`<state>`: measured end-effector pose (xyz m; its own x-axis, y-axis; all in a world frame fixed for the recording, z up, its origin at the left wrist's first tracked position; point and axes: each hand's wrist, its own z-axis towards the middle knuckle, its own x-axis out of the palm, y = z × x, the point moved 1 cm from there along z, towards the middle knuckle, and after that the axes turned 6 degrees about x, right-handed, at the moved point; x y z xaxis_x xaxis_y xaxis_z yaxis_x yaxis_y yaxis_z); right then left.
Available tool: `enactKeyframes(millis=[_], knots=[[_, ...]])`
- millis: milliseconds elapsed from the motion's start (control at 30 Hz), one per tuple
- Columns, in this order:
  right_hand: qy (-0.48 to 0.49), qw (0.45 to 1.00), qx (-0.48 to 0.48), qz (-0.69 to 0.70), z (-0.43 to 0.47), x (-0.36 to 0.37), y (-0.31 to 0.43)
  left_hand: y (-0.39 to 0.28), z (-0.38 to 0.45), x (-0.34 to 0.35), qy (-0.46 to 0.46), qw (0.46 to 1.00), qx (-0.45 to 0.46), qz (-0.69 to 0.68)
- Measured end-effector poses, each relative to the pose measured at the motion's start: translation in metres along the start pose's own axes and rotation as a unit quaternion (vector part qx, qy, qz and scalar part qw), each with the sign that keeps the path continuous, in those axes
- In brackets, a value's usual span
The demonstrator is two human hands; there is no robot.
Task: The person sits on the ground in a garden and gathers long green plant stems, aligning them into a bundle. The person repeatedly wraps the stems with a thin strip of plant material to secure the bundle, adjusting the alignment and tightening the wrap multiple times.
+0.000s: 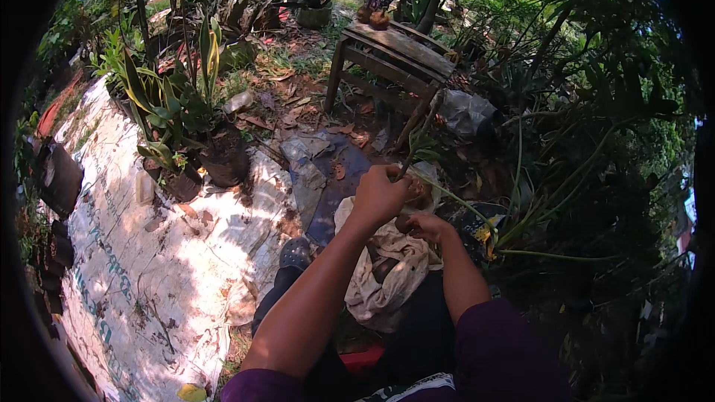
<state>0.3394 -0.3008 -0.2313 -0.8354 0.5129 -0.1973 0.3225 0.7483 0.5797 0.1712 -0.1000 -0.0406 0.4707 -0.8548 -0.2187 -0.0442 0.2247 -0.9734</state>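
My left hand (381, 195) is closed around the thin stem of a small plant (423, 148), whose green leaves rise above the fist. Just below it, my right hand (429, 228) has its fingers on a small dark lump (403, 223) beneath the stem. Whether this lump is soil or a rooted base, I cannot tell. Beneath both hands a crumpled beige cloth sack (377, 310) lies between my legs, its mouth partly spread. A clear plastic bag (427, 178) shows behind the left hand, partly hidden by it.
A weathered wooden stool (391, 47) stands ahead, with brown lumps (380, 19) on top. Potted snake plants (167, 100) stand left on a white printed tarp (184, 273). Long green stalks (558, 201) reach in from the right. A grey plastic bag (466, 111) lies beside the stool.
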Motion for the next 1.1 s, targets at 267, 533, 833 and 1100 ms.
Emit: enactKeyframes(millis=[267, 533, 833, 1100], knots=[[-0.079, 0.943, -0.210, 0.247, -0.141, -0.037, -0.008, 0.009, 0.024, 0.092, 0.140, 0.990, 0.011, -0.016], [-0.128, 0.906, -0.310, 0.258, -0.224, -0.013, 0.017, -0.032, 0.002, 0.107, 0.307, 0.950, 0.047, -0.027], [-0.132, 0.897, -0.371, 0.202, -0.212, 0.002, 0.028, -0.059, -0.010, 0.079, 0.266, 0.952, 0.098, 0.118], [-0.079, 0.878, -0.401, 0.250, -0.203, 0.019, 0.043, -0.047, -0.002, 0.080, 0.179, 0.970, 0.116, 0.116]])
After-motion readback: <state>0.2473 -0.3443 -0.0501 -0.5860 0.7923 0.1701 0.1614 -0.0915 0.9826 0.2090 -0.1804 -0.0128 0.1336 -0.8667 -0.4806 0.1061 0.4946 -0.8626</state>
